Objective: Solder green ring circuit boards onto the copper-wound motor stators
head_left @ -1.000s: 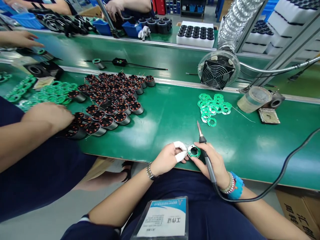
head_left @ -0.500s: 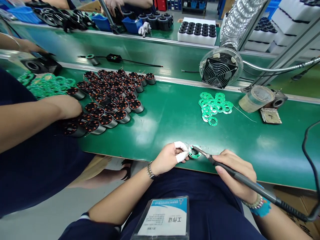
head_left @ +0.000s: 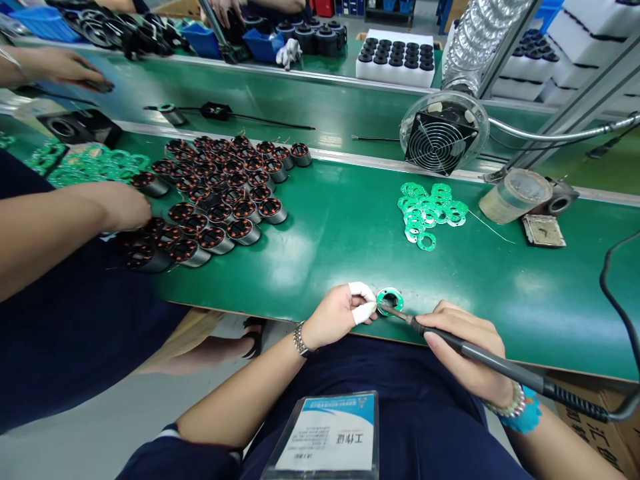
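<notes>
Far to the left of the fingers, a co-worker's hand (head_left: 127, 208) is laid against a dense block of copper-wound motor stators (head_left: 225, 200) standing on the green bench (head_left: 340, 260), and a heap of green circuit-board rings (head_left: 93, 163) is spread just beyond that hand. Another person's hand (head_left: 60, 67) is seen farther off, above the stators in the view. Nearer the middle, the left hand (head_left: 336, 317) is held at the near edge of the bench, with a metal watch (head_left: 300, 340) worn on its wrist. Its fingers (head_left: 363, 301), wrapped in white finger cots, are pressed together against the left rim of a green circuit-board ring (head_left: 397, 300). That ring is found directly to the right of those fingers, touching them, and appears to rest on the bench. The tip of a soldering iron (head_left: 520, 373) is brought into the ring's central hole. The iron is gripped by the right hand (head_left: 465, 350), whose fingers (head_left: 453, 320) are curled over the dark handle, just to the right of the ring. Up the bench from the fingers, a second pile of green rings (head_left: 430, 213) is laid out, with an axial fan (head_left: 440, 137) behind it and a roll of tape (head_left: 511, 195) to its right.
</notes>
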`<state>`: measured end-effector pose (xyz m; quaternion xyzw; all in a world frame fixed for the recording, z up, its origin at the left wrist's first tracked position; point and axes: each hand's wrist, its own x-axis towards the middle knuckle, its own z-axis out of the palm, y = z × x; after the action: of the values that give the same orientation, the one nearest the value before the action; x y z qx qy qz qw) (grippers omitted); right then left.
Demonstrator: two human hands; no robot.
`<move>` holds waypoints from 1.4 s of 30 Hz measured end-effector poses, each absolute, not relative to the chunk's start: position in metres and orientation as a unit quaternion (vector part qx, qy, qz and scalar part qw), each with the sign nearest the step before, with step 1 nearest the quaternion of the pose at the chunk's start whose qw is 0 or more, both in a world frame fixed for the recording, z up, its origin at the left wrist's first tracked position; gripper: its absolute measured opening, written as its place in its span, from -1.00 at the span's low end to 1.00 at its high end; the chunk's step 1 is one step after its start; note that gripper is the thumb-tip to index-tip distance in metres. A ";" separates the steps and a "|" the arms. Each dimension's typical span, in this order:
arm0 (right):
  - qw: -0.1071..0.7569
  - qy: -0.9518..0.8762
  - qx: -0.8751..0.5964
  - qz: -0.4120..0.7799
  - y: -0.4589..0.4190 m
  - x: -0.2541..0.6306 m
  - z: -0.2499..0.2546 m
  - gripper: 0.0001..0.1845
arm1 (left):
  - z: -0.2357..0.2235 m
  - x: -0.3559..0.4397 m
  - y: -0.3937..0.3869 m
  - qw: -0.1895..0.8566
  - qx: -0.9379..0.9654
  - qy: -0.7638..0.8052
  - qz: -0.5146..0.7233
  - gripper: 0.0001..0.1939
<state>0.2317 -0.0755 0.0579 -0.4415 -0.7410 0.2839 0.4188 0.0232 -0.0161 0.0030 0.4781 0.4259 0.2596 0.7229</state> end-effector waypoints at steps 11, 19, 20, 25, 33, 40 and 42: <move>0.292 -0.831 -0.372 0.293 -0.037 0.237 0.036 -0.62 | 0.007 0.023 -0.015 0.716 0.492 0.427 0.251 -0.82; 0.330 -0.780 -0.467 0.254 -0.047 0.224 0.016 -0.62 | 0.008 0.018 -0.033 0.433 0.754 0.469 0.156 -0.75; 0.338 -0.776 -0.474 0.243 -0.050 0.222 0.015 -0.62 | 0.007 0.018 -0.035 0.378 0.782 0.471 0.150 -0.80; 0.352 -0.777 -0.472 0.221 -0.055 0.218 0.012 -0.62 | 0.008 0.015 -0.032 0.347 0.800 0.418 0.254 -0.89; 0.378 -0.781 -0.453 0.207 -0.055 0.217 0.014 -0.60 | 0.012 0.035 -0.024 0.649 0.551 0.439 0.286 -0.90; 0.420 -0.786 -0.415 0.179 -0.046 0.207 0.026 -0.75 | 0.018 0.036 -0.019 0.705 0.506 0.424 0.261 -0.84; 0.417 -0.796 -0.403 0.175 -0.044 0.204 0.025 -0.75 | 0.017 0.035 -0.019 0.711 0.500 0.420 0.261 -0.80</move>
<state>0.2045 -0.0436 0.0247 -0.4026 -0.7961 0.1746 0.4167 0.0348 -0.0190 0.0171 0.4997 0.4200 0.2607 0.7113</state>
